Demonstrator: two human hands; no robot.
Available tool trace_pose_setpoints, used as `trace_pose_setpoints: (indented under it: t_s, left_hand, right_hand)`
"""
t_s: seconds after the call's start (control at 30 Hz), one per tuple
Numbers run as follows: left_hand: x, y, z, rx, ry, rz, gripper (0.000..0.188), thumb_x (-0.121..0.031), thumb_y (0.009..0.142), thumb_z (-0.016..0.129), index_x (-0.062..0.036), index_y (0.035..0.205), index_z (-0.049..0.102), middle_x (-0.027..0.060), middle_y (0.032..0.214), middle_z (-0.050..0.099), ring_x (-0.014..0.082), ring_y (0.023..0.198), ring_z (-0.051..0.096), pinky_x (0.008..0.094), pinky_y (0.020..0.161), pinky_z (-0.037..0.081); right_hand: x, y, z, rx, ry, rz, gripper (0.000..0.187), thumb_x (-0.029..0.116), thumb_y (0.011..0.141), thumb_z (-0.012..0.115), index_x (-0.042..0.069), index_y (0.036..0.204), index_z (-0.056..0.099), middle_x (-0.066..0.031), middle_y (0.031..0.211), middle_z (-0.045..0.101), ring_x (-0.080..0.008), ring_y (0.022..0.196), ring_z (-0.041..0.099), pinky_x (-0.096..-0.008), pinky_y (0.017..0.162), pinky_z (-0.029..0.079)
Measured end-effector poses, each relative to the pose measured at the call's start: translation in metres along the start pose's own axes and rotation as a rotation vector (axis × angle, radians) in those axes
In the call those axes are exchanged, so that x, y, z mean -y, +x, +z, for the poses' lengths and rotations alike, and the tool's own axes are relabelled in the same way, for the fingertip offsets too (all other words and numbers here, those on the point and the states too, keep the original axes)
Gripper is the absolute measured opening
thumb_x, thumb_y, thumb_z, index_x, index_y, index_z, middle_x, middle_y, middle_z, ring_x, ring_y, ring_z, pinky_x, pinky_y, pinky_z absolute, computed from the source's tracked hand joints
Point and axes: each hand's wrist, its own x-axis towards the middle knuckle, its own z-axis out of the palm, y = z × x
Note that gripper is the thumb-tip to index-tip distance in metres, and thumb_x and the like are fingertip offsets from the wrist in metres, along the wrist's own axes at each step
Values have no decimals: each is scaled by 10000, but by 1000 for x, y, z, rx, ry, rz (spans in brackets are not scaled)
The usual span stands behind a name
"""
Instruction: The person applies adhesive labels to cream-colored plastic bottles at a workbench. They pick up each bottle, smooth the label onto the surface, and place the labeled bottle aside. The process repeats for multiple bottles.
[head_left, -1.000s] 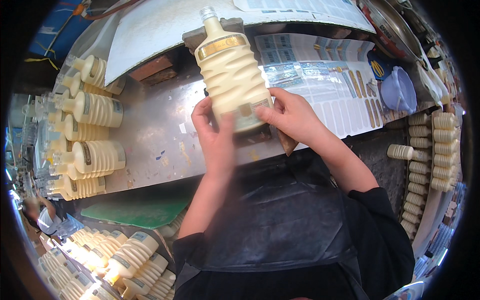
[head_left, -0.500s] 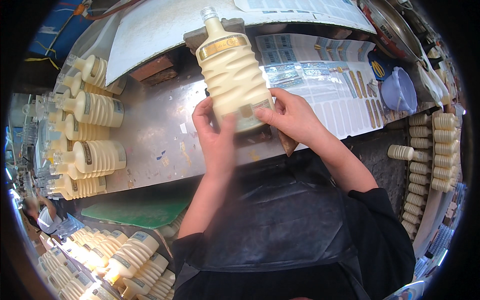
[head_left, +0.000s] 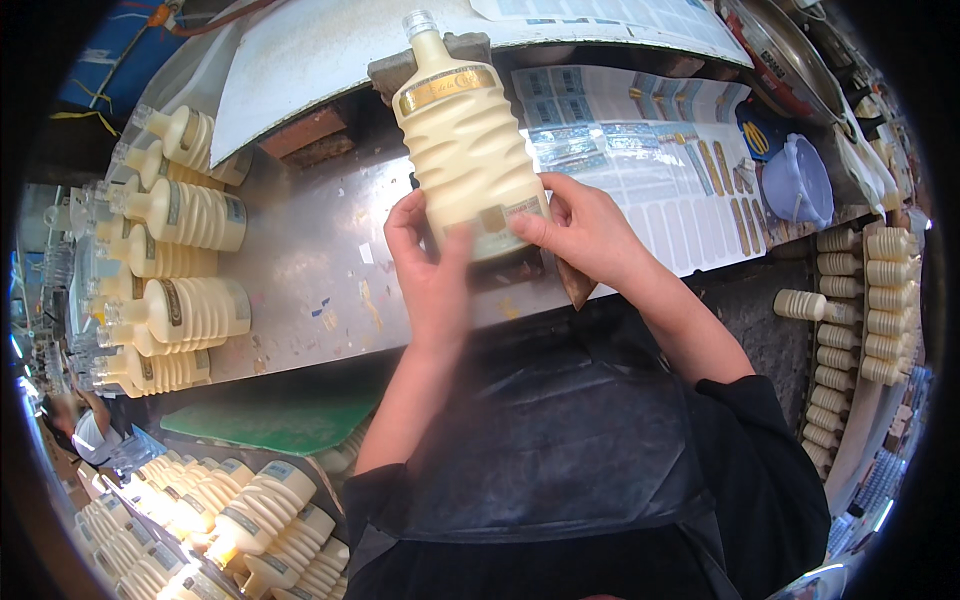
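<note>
A cream-coloured bottle (head_left: 468, 150) with wavy ridges and a clear threaded neck lies in front of me, its neck pointing away. Around its shoulder runs a gold label band (head_left: 450, 91). My left hand (head_left: 432, 262) is closed on the lower left side, its thumb blurred over the front near the base. On the lower right, my right hand (head_left: 590, 232) grips the edge, with the thumb pressed on a small silvery-gold label (head_left: 507, 218). Beneath the neck sits a rough grey block (head_left: 392, 74). The fingers behind the bottle are partly hidden.
Sheets of stickers (head_left: 680, 225) lie on the metal table (head_left: 300, 290) to the right, beside a lilac bucket (head_left: 798, 180). Several similar bottles (head_left: 195, 222) rest on their sides at left. More bottles (head_left: 265, 510) are piled lower left and stacked (head_left: 890, 300) at far right.
Both hands keep nearly the same place on the bottle. The glare on the gold band looks slightly different.
</note>
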Motion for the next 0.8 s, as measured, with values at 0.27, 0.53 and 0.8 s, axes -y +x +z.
trace_pose_setpoints:
  t_s: [0.27, 0.53, 0.8]
  left_hand:
    - [-4, -1, -2, 31, -29, -9, 562, -111, 973, 660, -3, 1447, 377, 162, 1431, 468, 251, 1368, 426, 397, 1174, 323]
    - [-7, -2, 0, 22, -13, -21, 608, -125, 944, 699, -3, 1445, 378, 156, 1407, 475, 244, 1339, 444, 395, 1159, 345]
    - [-7, -2, 1, 27, -22, -19, 606, -124, 948, 688, 0, 1448, 367, 162, 1418, 457, 245, 1347, 432, 397, 1160, 345]
  right_hand:
    - [-13, 1, 2, 54, 262, -21, 480, 342, 969, 698, -1, 1299, 636, -32, 799, 654, -89, 720, 577, -272, 673, 493]
    - [-10, -1, 1, 39, 189, -20, 472, 311, 969, 713, -9, 1306, 631, -1, 806, 635, -49, 726, 534, -241, 661, 465]
    - [-12, 0, 4, 19, 212, -30, 486, 318, 967, 716, -16, 1310, 629, -16, 848, 657, -59, 757, 551, -250, 688, 480]
